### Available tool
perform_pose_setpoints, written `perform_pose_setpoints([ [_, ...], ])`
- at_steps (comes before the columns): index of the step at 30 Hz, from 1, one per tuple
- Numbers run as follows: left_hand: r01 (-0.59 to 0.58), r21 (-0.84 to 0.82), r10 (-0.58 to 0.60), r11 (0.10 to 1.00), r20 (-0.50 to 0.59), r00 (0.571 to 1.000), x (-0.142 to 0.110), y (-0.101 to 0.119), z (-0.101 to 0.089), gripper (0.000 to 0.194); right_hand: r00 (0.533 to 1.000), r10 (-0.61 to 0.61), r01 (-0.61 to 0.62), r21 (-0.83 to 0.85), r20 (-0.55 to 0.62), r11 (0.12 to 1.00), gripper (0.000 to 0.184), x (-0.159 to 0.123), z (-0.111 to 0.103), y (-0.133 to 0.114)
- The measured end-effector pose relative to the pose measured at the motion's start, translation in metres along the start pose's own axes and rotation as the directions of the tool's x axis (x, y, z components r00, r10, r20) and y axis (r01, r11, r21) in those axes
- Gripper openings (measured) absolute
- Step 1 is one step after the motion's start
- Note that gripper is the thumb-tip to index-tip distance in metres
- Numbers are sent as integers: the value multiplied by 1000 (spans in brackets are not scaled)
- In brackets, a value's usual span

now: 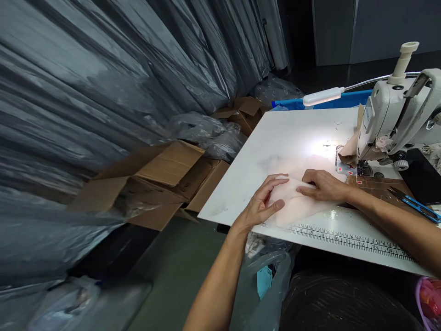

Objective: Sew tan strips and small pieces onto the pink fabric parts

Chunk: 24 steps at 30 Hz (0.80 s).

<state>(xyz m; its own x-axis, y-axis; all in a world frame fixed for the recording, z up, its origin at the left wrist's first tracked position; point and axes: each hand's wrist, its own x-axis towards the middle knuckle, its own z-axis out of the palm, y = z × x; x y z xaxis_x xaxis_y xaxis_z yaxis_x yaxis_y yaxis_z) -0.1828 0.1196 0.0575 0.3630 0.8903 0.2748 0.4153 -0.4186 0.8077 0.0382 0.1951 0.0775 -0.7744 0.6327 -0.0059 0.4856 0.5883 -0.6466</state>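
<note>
A pale pink, sheer-looking piece of fabric (pixel 292 207) lies bunched on the white sewing table (pixel 248 151). My left hand (pixel 263 204) rests at the fabric's left side, its fingers apart and the thumb stretched out. On the fabric's upper right part is my right hand (pixel 322 185), fingers curled and thumb pressed in, gripping a fold. To the right of both hands stands a white sewing machine (pixel 386 115), and the fabric lies apart from its needle area.
Blue-handled thread snips (pixel 413 203) lie right of my right forearm, near a dark phone-like slab (pixel 423 179). A lamp (pixel 322 96) lights the tabletop. A printed ruler (pixel 337 236) runs along the front edge. Open cardboard boxes (pixel 165 172) stand on the left below a grey plastic curtain (pixel 103 82).
</note>
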Motion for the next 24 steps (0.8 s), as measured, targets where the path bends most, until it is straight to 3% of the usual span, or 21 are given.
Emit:
perform_pose_setpoints([
  [3, -69, 79, 62, 994, 88, 994, -1, 0, 0, 43, 999, 40, -40, 27, -15, 999, 23, 2, 0, 1],
  [6, 35, 189, -54, 981, 98, 994, 0, 1, 3, 28, 998, 61, -60, 56, -19, 997, 26, 2, -2, 3],
  [11, 153, 197, -170, 968, 72, 983, 2, 4, 7, 26, 1000, -3, 2, 109, 4, 994, 34, 2, -5, 9],
  [20, 147, 156, -151, 977, 17, 988, 3, 3, 7, 28, 1000, -17, 15, 121, 17, 993, 31, 3, -4, 10],
  [24, 91, 152, -106, 984, 99, 989, 2, 4, 3, 28, 1000, -10, 9, 114, 7, 993, 32, 2, -4, 10],
])
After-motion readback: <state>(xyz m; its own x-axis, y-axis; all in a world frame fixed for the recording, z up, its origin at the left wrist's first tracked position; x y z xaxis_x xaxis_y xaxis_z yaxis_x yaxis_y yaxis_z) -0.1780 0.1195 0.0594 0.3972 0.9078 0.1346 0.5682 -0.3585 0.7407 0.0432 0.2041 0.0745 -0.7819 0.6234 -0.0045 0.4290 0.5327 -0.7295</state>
